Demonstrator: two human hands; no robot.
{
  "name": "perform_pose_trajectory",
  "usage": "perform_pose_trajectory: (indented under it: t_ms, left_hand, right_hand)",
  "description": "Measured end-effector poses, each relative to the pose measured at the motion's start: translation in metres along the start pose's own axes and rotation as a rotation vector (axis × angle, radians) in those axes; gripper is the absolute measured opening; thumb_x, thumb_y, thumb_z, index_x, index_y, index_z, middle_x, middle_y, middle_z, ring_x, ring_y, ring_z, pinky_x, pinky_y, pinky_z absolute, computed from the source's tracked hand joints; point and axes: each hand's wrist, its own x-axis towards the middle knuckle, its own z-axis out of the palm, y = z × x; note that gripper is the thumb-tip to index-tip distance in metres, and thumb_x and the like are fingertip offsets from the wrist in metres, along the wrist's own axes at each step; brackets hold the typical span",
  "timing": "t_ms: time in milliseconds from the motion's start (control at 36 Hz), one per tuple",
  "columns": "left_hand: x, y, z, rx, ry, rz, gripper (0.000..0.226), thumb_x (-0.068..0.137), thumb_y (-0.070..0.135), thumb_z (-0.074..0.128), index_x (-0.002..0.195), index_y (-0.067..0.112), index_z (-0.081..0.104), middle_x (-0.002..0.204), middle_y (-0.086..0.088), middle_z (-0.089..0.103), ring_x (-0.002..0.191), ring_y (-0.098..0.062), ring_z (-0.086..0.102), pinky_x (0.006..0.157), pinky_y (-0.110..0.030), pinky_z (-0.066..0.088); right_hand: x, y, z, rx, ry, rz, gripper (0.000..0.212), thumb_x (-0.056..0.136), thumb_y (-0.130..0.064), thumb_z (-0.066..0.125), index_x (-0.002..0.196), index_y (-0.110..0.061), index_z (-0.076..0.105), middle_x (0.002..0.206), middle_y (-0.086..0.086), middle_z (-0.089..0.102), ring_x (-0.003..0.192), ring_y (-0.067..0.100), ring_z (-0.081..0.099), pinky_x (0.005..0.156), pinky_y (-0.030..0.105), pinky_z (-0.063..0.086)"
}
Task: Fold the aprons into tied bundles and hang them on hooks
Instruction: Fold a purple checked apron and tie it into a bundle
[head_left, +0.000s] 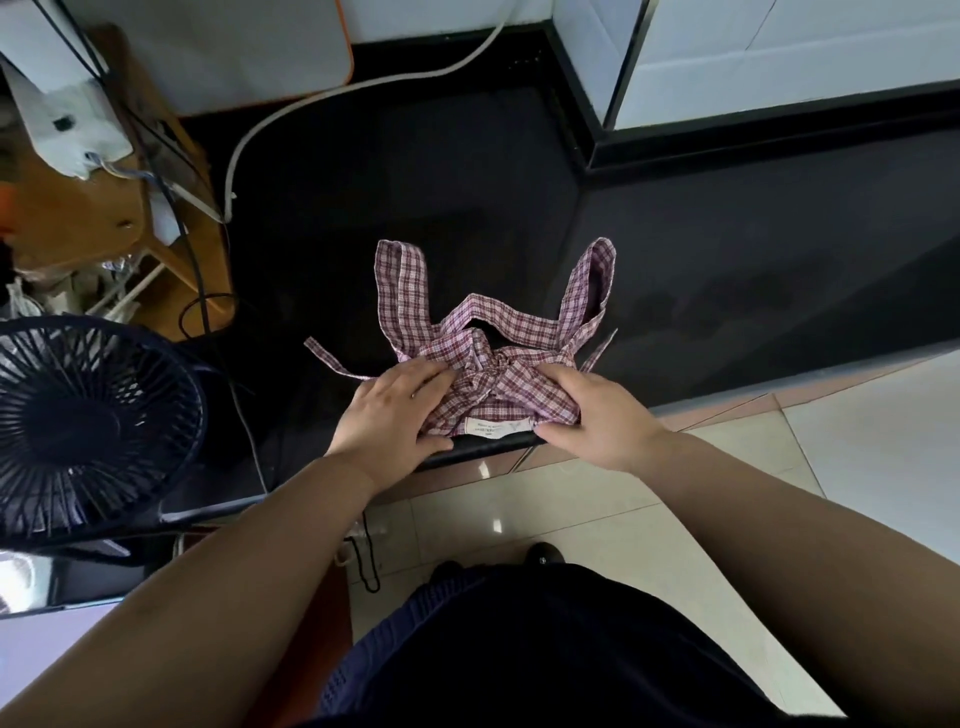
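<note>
Pink and red checked apron (511, 387) is lying on the black tabletop (415, 182), right by the near edge, and it is folded into a small bundle. Its long straps (408, 291) are looping out over the far side (two big loops, like bunny ears). The left hand (395, 410) is pressing on the left end of the bundle with flat fingers. The right hand (597, 421) is gripping the right end, with its fingers curling over the top and its thumb touching by the white label (498, 428). A dark fan (78, 426) is standing off to the left.
</note>
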Motion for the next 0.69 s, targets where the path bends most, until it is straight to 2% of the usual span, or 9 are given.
perform_pose_trajectory:
  t_ms: [83, 167, 222, 278, 361, 389, 472, 556, 694]
  left_hand:
    - [0.003, -0.003, -0.005, -0.171, 0.142, -0.004, 0.064, 0.081, 0.048, 0.061, 0.136, 0.016, 0.053, 0.131, -0.005, 0.058, 0.125, -0.027, 0.050, 0.101, -0.053, 0.043]
    - [0.008, 0.005, -0.020, -0.303, 0.187, -0.147, 0.054, 0.085, 0.041, 0.063, 0.133, 0.017, 0.055, 0.114, -0.005, 0.062, 0.115, -0.027, 0.054, 0.099, -0.049, 0.043]
    - [0.014, 0.009, -0.025, -0.378, 0.152, -0.243, 0.047, 0.087, 0.041, 0.063, 0.131, 0.025, 0.055, 0.107, 0.001, 0.057, 0.110, -0.025, 0.054, 0.097, -0.044, 0.044]
    - [0.018, 0.013, -0.033, -0.483, 0.152, -0.327, 0.037, 0.088, 0.045, 0.059, 0.121, 0.030, 0.056, 0.104, 0.004, 0.060, 0.100, -0.019, 0.058, 0.083, -0.032, 0.048]
    - [0.022, 0.021, -0.039, -0.668, 0.193, -0.433, 0.025, 0.093, 0.042, 0.055, 0.112, 0.026, 0.051, 0.089, 0.011, 0.060, 0.077, -0.004, 0.057, 0.060, -0.017, 0.041]
    - [0.022, 0.025, -0.042, -0.710, 0.205, -0.460, 0.025, 0.094, 0.042, 0.053, 0.112, 0.025, 0.049, 0.086, 0.011, 0.059, 0.074, -0.003, 0.056, 0.057, -0.016, 0.039]
    - [0.019, 0.028, -0.043, -0.794, 0.222, -0.542, 0.031, 0.095, 0.048, 0.047, 0.109, 0.021, 0.051, 0.086, 0.008, 0.059, 0.073, -0.005, 0.056, 0.056, -0.021, 0.041]
    - [0.015, 0.029, -0.043, -0.857, 0.187, -0.610, 0.039, 0.095, 0.055, 0.042, 0.111, 0.020, 0.050, 0.095, 0.008, 0.057, 0.082, -0.006, 0.055, 0.062, -0.024, 0.042]
    - [0.010, 0.036, -0.048, -0.793, 0.099, -0.598, 0.061, 0.072, 0.053, 0.076, 0.114, 0.026, 0.040, 0.095, 0.016, 0.052, 0.082, 0.001, 0.053, 0.061, -0.019, 0.044]
  right_hand:
    - [0.003, -0.013, -0.010, 0.200, 0.028, 0.085, 0.045, 0.083, -0.030, 0.069, 0.124, -0.031, 0.052, 0.096, -0.014, 0.061, 0.087, 0.003, 0.058, 0.071, 0.013, 0.040]
    - [0.009, -0.022, -0.026, 0.430, 0.018, 0.215, 0.022, 0.078, -0.032, 0.072, 0.097, -0.032, 0.063, 0.091, -0.014, 0.065, 0.085, 0.001, 0.059, 0.070, 0.016, 0.044]
    - [0.012, -0.024, -0.035, 0.542, -0.025, 0.267, 0.026, 0.075, -0.034, 0.074, 0.098, -0.025, 0.067, 0.095, -0.007, 0.070, 0.092, 0.010, 0.065, 0.082, 0.025, 0.051]
    - [0.011, -0.028, -0.041, 0.603, -0.087, 0.281, 0.040, 0.071, -0.037, 0.079, 0.106, -0.023, 0.066, 0.098, -0.009, 0.071, 0.093, 0.008, 0.066, 0.087, 0.024, 0.052]
    - [0.010, -0.035, -0.041, 0.634, -0.080, 0.247, 0.039, 0.071, -0.029, 0.082, 0.105, -0.023, 0.063, 0.083, -0.020, 0.068, 0.074, -0.006, 0.063, 0.066, 0.007, 0.048]
    - [0.009, -0.038, -0.039, 0.638, -0.041, 0.245, 0.035, 0.072, -0.028, 0.081, 0.101, -0.024, 0.063, 0.078, -0.020, 0.068, 0.070, -0.007, 0.063, 0.065, 0.008, 0.050]
    - [0.008, -0.048, -0.032, 0.574, 0.107, 0.262, 0.036, 0.071, -0.040, 0.080, 0.099, -0.023, 0.065, 0.092, -0.012, 0.071, 0.084, 0.004, 0.067, 0.081, 0.023, 0.055]
    - [0.010, -0.057, -0.026, 0.520, 0.204, 0.285, 0.040, 0.073, -0.049, 0.074, 0.099, -0.021, 0.065, 0.091, -0.011, 0.069, 0.081, 0.005, 0.066, 0.071, 0.021, 0.055]
    - [0.013, -0.065, -0.020, 0.575, 0.290, 0.352, 0.037, 0.076, -0.051, 0.071, 0.096, -0.021, 0.063, 0.087, -0.010, 0.066, 0.076, 0.005, 0.064, 0.063, 0.019, 0.052]
